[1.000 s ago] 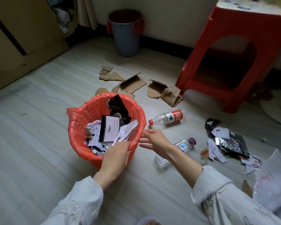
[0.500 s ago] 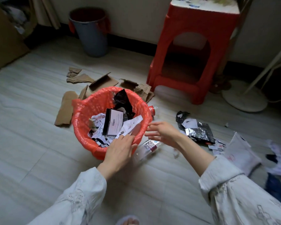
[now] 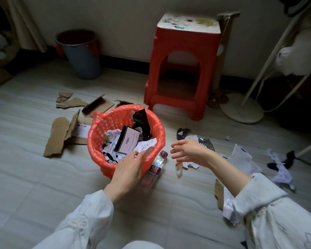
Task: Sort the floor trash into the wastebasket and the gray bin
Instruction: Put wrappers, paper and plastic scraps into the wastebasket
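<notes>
Both arms wear loose white long sleeves (image 3: 83,220) with embroidered openwork patterns and wide buttonless cuffs (image 3: 257,193).

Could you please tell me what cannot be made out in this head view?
- Gray bin: contents hidden by its rim and shadow.
- Bottle: lower end hidden behind the left hand.
- Wastebasket: lower trash buried under paper.
- Right hand: motion-blurred fingers; seems empty.

The left hand (image 3: 128,169) covers the near rim of the red-lined mesh wastebasket (image 3: 97,133) and the lower body of the clear plastic soda bottle with a purple cap (image 3: 157,165). Its fingertips are motion-blurred, so contact with the rim is perhaps there. The basket hides part of the torn brown cardboard pieces (image 3: 58,135). Print on the white barcode label (image 3: 129,141) is too small to read.
</notes>
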The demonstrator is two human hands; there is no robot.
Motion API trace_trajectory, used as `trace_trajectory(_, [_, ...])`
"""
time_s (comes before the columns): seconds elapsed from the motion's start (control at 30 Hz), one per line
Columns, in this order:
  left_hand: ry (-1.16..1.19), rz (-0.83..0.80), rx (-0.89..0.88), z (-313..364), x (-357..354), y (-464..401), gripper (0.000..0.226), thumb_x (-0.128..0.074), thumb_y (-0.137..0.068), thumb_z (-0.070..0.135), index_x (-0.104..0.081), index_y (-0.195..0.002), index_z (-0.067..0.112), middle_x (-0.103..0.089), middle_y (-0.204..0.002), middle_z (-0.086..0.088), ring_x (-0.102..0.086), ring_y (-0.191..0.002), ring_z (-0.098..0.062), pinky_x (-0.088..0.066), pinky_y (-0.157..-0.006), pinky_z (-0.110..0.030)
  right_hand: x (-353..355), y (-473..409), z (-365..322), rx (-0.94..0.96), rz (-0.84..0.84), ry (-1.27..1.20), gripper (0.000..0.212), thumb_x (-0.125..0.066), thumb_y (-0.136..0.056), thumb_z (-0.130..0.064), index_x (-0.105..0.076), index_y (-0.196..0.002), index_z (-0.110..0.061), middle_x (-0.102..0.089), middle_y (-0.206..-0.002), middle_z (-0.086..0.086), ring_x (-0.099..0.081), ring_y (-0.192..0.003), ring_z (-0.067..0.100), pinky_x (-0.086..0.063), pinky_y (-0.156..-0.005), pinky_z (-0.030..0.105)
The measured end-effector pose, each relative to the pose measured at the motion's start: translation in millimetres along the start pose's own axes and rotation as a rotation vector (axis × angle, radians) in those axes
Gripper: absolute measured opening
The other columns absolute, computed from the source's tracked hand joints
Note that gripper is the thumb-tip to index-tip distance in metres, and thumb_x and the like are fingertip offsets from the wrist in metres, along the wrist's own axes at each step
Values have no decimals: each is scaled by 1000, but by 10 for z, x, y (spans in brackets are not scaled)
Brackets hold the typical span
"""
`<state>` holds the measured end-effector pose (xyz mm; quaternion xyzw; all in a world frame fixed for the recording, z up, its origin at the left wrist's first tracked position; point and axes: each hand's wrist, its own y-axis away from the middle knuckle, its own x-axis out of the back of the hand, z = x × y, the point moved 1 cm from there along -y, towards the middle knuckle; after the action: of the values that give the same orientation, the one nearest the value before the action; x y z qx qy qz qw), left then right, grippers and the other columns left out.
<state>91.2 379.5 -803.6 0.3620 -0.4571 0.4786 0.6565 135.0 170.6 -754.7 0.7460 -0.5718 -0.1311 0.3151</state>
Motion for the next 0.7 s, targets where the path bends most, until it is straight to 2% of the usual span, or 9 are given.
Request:
trace_trajectory(0.07, [42,88,-105,200,62,-7,64,-26,-79,40,-43,-134,11,-54,-115,-12,-55,-96,-33,-46,-78,-43,113,86,79,2,-7,39,23,-45,-96,-9,-52,-118,-6,-62,-96,9,-62,-79,19,-53,-80,33])
trace_trajectory(0.13, [-33,153,-254,335,31,-74,54,-46,-77,30,-45,-128,13,-55,-113,-9,-56,-92,-30,-47,-76,-38,226,128,174,-12,21,105,20,-43,-97,-10,-53,-114,-7,-59,-96,10,-59,-72,16,-49,-63,25])
trace_trajectory(0.2, [-139,97,-380,504,-78,-230,66,-70,-60,19,-45,-122,19,-54,-111,-3,-55,-93,-23,-40,-77,-31,432,110,312,-4,122,196,19,-42,-96,-9,-56,-108,-7,-59,-91,10,-54,-64,13,-43,-56,22])
trace_trajectory(0.23, [-161,49,-419,577,-132,-311,69,-72,-54,15,-47,-118,20,-55,-109,-1,-55,-92,-21,-39,-76,-30,523,78,363,6,173,254,21,-41,-95,-9,-59,-107,-5,-60,-91,11,-53,-65,14,-42,-55,22])
trace_trajectory(0.3, [-195,-4,-499,771,-366,-516,60,-69,-52,9,-54,-108,19,-59,-102,-1,-58,-87,-20,-45,-71,-30,748,-61,527,21,249,343,27,-41,-94,-8,-61,-107,4,-62,-93,16,-52,-72,19,-40,-57,26])
trace_trajectory(0.4, [-260,-125,-539,906,-702,-729,41,-66,-61,7,-60,-100,17,-60,-98,-3,-60,-82,-23,-47,-62,-30,924,-222,726,49,333,552,28,-44,-93,-15,-64,-109,-2,-66,-105,15,-58,-92,28,-45,-76,34])
trace_trajectory(0.53, [-289,-388,-477,895,-1367,-1200,40,-44,-90,13,-43,-130,19,-41,-133,-7,-40,-120,-27,-39,-89,-39,1085,-735,1260,-39,314,696,35,-46,-94,-19,-52,-127,-10,-55,-130,14,-50,-119,30,-42,-95,34])
trace_trajectory(0.63, [-278,-457,-447,863,-1747,-1520,53,-44,-91,14,-28,-141,21,-16,-154,-6,-20,-139,-24,-33,-101,-39,1105,-1142,1598,-48,252,819,52,-47,-94,-22,-30,-143,-12,-31,-149,11,-29,-137,27,-30,-109,36])
trace_trajectory(0.7, [-241,-499,-383,811,-1934,-1696,64,-48,-91,19,-16,-146,22,-1,-158,-4,-8,-144,-22,-28,-108,-39,1165,-1396,1705,-2,291,935,64,-49,-94,-24,-15,-148,-18,-13,-156,8,-9,-144,27,-21,-113,39])
